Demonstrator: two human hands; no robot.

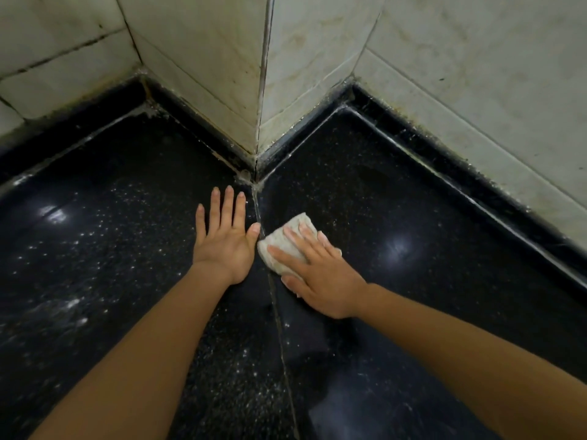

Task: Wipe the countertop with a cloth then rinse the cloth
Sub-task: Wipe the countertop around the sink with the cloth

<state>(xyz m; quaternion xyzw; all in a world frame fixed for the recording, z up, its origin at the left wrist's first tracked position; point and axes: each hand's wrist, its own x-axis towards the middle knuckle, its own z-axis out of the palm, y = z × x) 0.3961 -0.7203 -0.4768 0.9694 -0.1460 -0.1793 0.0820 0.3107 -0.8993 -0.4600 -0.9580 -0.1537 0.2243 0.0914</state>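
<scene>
Black speckled countertop (95,249), our left hand (224,246) flat, fingers spread, right hand (320,277) at three o'clock pressing cloth (274,238) straight-fingered

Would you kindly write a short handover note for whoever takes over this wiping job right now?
Left hand lies flat, fingers spread, on the black countertop, left of the seam.
Right hand presses the folded cloth flat just right of it.
Wiping is under way; white specks show left of the seam.
Left to do: finish wiping, then rinse the cloth; no sink in view.
</scene>
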